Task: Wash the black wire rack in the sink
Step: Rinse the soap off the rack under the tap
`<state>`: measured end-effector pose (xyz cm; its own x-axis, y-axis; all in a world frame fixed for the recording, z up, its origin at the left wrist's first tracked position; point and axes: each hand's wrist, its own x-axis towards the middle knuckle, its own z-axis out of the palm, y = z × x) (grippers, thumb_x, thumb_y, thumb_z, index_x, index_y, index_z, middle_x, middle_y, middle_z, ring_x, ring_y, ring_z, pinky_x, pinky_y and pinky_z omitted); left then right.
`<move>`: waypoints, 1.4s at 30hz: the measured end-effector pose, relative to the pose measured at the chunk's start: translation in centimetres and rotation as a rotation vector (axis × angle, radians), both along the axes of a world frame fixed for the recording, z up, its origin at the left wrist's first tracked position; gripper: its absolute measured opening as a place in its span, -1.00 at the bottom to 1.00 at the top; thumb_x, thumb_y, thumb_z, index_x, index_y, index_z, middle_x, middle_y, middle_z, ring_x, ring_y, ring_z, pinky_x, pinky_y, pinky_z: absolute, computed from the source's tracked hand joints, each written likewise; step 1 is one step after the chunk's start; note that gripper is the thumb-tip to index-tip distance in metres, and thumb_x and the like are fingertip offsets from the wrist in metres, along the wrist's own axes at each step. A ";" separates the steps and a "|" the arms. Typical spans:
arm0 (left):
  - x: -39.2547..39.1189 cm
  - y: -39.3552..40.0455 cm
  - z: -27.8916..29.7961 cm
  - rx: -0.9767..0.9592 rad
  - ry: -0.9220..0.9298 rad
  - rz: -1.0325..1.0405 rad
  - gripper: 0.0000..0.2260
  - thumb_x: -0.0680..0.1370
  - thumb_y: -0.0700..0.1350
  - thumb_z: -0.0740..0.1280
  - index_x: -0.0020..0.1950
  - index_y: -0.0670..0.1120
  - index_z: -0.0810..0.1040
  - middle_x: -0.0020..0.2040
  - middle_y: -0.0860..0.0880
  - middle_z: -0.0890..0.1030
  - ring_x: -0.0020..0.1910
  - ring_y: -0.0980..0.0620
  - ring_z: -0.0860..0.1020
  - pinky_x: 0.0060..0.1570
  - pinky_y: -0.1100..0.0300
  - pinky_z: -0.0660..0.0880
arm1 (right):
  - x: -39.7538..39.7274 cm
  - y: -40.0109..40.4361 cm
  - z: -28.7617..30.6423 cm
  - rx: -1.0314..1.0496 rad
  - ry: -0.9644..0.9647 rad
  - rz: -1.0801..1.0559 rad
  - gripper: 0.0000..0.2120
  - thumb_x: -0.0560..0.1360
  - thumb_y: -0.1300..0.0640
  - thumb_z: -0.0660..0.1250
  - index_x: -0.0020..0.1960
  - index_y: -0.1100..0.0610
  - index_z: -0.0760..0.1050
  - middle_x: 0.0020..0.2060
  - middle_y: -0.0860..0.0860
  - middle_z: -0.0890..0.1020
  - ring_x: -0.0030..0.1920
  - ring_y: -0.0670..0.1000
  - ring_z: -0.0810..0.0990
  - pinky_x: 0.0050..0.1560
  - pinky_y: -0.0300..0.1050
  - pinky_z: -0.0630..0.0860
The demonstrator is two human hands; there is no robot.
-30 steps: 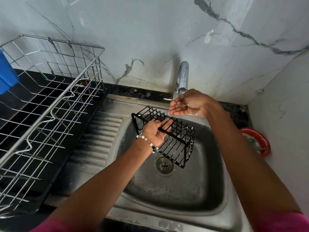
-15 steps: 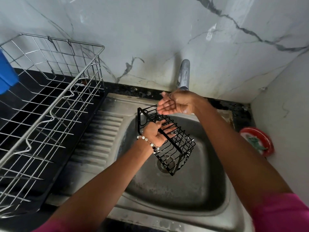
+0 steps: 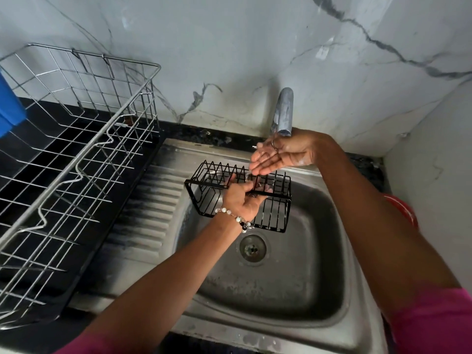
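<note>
1. I see the black wire rack [image 3: 240,198] held above the basin of the steel sink [image 3: 293,290], above and just behind the drain [image 3: 252,248], roughly level with its open side up.
2. My left hand [image 3: 241,200] grips the rack's near top rail, fingers curled over the wire.
3. My right hand [image 3: 279,154] sits cupped just under the tap spout [image 3: 283,116], palm up, fingers straight and together, holding nothing. It looks wet, and a thin trickle seems to fall from its fingertips toward the rack.
4. I judge this to be the rinsing step: water is being caught and passed onto the wires.
5. Next, I'd turn the rack under the stream so every side gets wet, then rub along the wires with the free hand.
6. The silver dish rack [image 3: 76,149] stands on the dark counter [image 3: 40,111] to the left, a likely place to set it once clean.
</note>
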<state>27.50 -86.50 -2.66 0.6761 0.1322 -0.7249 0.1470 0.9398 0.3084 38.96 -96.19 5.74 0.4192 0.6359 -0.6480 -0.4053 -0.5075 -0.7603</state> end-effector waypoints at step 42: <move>-0.5 -1.5 0.5 0.000 -0.028 0.031 -0.38 0.52 -0.58 0.03 0.28 0.10 0.35 0.10 -0.35 0.53 0.12 -0.26 0.57 0.03 -0.13 0.55 | -0.4 -1.0 -0.5 -0.128 -0.240 -0.347 -0.82 0.58 0.36 0.17 0.01 0.44 0.51 0.00 0.37 0.61 -0.02 0.24 0.66 0.04 0.07 0.61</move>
